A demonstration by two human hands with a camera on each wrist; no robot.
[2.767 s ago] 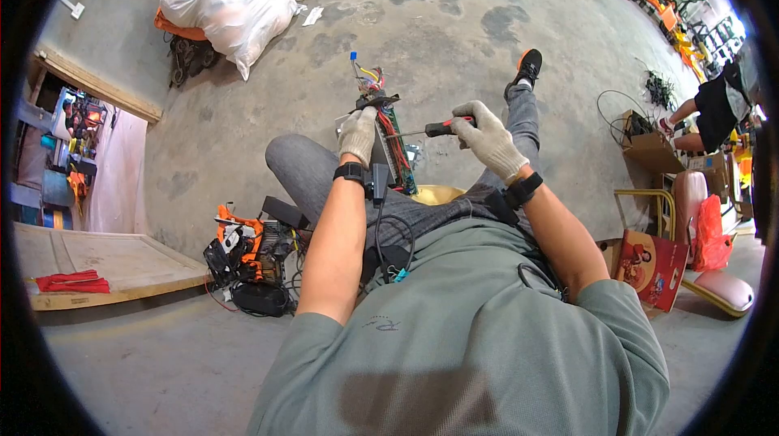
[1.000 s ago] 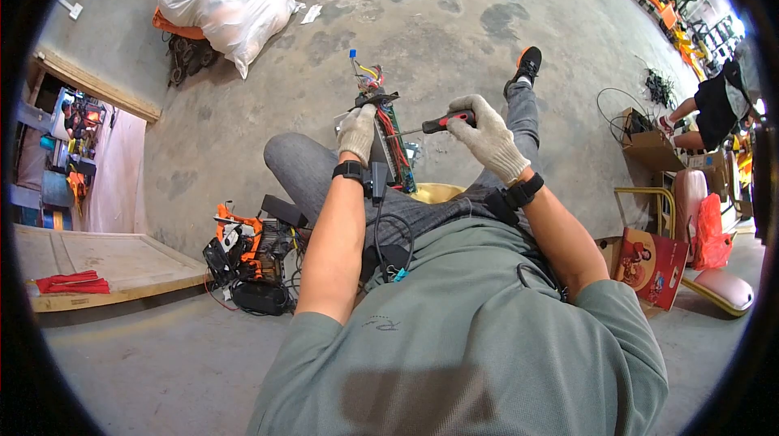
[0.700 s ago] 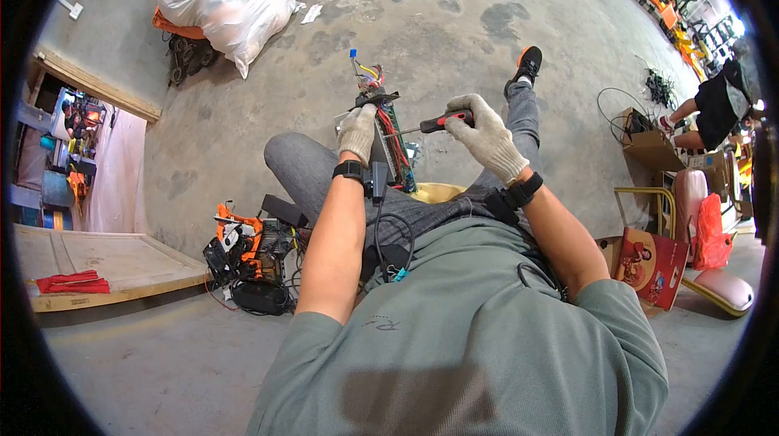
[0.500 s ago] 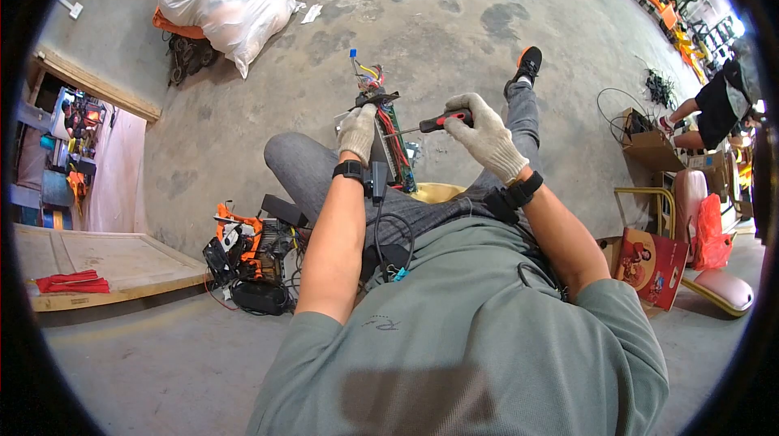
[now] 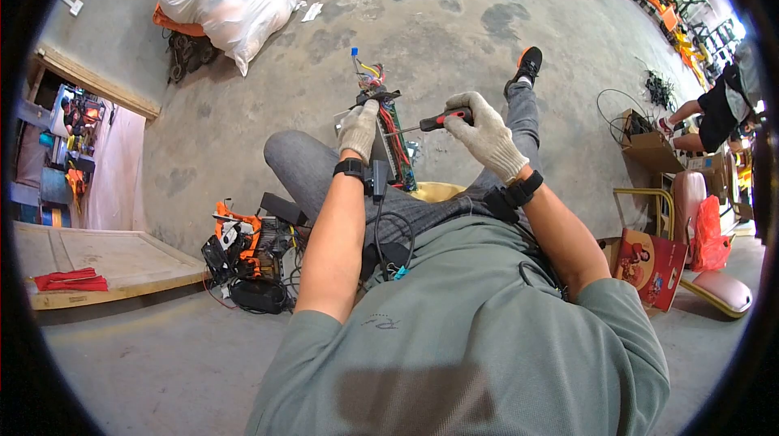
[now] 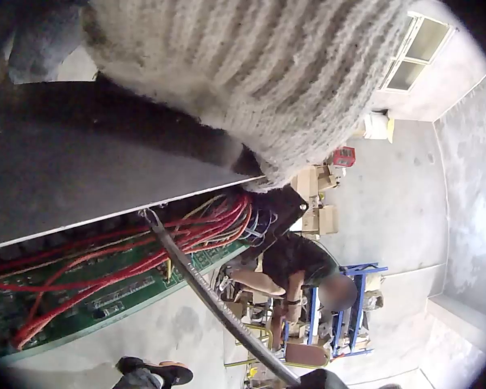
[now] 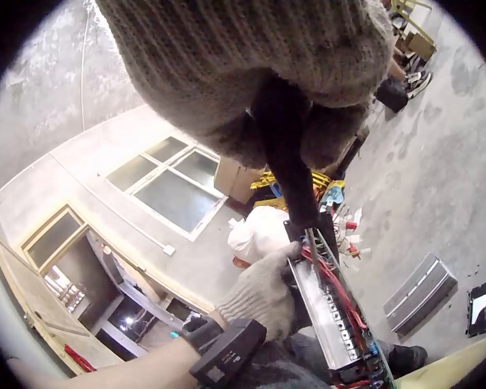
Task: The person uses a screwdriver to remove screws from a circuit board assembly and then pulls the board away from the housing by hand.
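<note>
My gloved left hand [image 5: 359,131] grips the far end of a long metal-cased circuit board [image 6: 89,312], held between my legs. Red wires [image 6: 215,219] run along its green side, beside a flat grey metal panel [image 6: 81,186]. In my gloved right hand [image 5: 491,140] is a screwdriver [image 5: 445,119] with a red and black handle. Its shaft slants across the wires in the left wrist view, the tip right at the panel's edge. A loose bundle of wires with a blue connector [image 5: 355,52] sticks out at the far end. The glove hides part of the casing.
A yellow basin-like rim [image 5: 438,191] shows between my legs. To my left lie orange and black machine parts [image 5: 251,249]. A finned metal piece [image 7: 421,293] lies on the floor. White sacks [image 5: 227,10] stand back left; a red box [image 5: 649,269] and another person [image 5: 718,107] are at right.
My right hand has shifted slightly left and up, and its fingers sit differently on the screwdriver handle. The left hand keeps its grip, with the board almost in place.
</note>
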